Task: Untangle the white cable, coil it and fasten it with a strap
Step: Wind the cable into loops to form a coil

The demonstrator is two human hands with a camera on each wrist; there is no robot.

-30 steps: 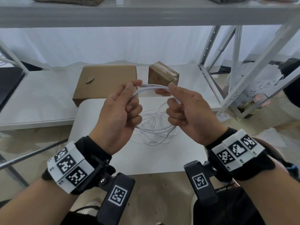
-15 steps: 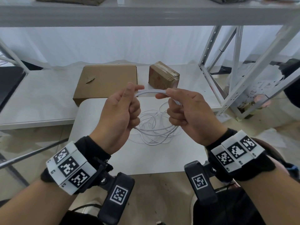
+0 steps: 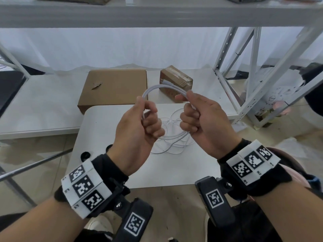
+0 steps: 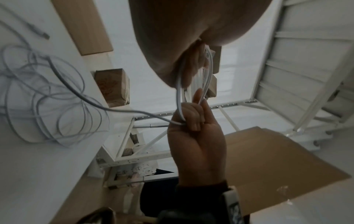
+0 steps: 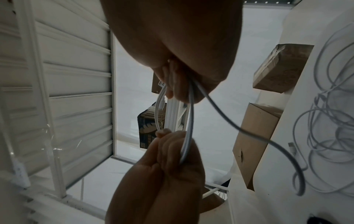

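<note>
Cable (image 3: 158, 87) loop risen higher above white table (image 3: 104, 137).

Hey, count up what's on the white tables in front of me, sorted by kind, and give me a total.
Cardboard boxes: 2, a flat cardboard box and a small taped cardboard box.
White cables: 1, the white cable, partly tangled on the table, with a loop lifted between the left hand and right hand.
Straps: 0 visible.
Total: 3.

A white table (image 3: 108, 165) bears loose white cable (image 3: 173, 145); behind, a low shelf (image 3: 43, 109) carries two cardboard boxes (image 3: 113, 88).
</note>
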